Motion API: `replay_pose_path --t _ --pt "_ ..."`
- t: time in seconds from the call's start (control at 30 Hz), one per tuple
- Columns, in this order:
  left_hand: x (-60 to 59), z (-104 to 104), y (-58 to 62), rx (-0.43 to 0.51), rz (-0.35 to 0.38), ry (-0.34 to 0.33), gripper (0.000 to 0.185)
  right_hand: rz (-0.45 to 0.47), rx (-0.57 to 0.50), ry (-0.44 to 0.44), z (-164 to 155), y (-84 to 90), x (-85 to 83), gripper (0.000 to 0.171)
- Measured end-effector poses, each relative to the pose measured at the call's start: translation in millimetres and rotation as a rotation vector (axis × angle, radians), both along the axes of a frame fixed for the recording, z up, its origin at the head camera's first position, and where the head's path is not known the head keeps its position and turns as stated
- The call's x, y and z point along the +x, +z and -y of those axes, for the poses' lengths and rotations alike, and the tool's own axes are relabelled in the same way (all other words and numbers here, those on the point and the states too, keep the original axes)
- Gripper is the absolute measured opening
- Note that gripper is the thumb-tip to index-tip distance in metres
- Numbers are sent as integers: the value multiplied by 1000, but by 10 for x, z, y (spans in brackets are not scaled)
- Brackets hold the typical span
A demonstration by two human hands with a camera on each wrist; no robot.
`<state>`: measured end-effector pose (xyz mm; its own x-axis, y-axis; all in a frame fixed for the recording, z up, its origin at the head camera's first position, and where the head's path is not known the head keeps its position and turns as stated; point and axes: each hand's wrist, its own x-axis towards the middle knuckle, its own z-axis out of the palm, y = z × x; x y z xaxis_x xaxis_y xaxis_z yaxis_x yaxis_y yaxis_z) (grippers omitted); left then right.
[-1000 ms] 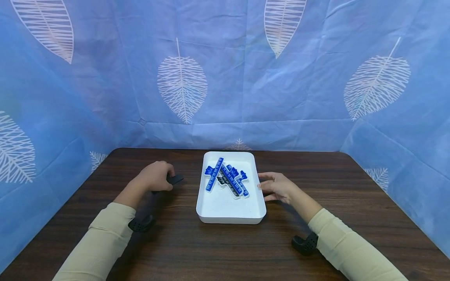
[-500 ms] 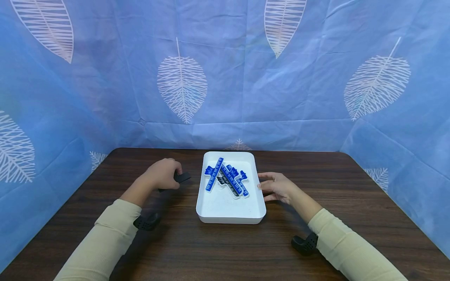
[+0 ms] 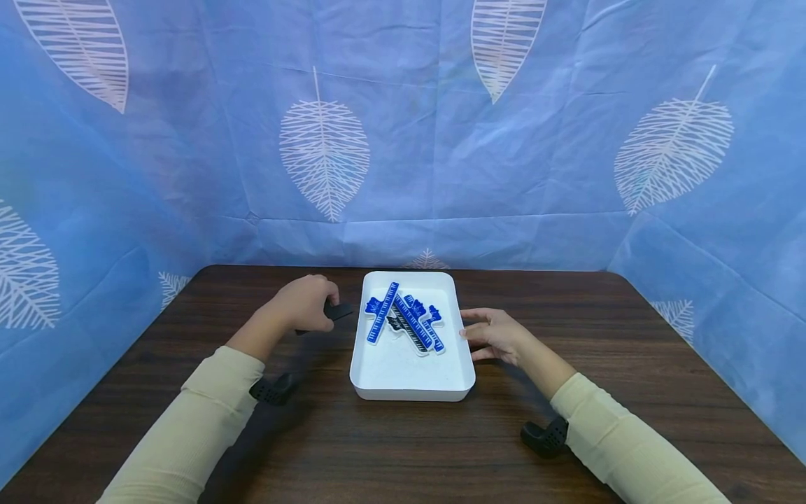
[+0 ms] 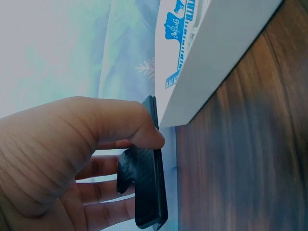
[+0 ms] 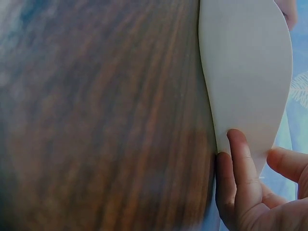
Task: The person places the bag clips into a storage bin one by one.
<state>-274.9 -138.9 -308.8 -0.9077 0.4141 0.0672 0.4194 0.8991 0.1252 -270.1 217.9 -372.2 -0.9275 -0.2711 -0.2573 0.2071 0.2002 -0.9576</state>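
A white tray (image 3: 378, 371) stands mid-table with several blue rulers (image 3: 412, 323) lying crossed in it. My left hand (image 3: 306, 305) pinches a flat black piece (image 3: 341, 311) (image 4: 144, 187) just left of the tray's far left wall (image 4: 211, 62), a little above the table. My right hand (image 3: 494, 334) rests against the tray's right wall (image 5: 245, 72), with its fingers (image 5: 240, 159) touching the white side.
The dark wooden table (image 3: 403, 448) is enclosed by blue leaf-print cloth (image 3: 403, 140) at the back and both sides. Black wrist camera mounts (image 3: 544, 437) sit under both cream sleeves.
My left hand has carried the black piece to the right, from well left of the tray up to its left rim. The right hand stays at the tray's side.
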Motion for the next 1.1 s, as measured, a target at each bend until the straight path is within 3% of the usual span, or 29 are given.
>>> replay_pose_path --t 0.6,1.1 --pt "-60 -320 104 -47 -20 -37 28 14 -2 -13 18 -14 -6 60" --pt "-199 -508 97 -76 55 -64 27 1 -3 -7 8 -23 2 59"
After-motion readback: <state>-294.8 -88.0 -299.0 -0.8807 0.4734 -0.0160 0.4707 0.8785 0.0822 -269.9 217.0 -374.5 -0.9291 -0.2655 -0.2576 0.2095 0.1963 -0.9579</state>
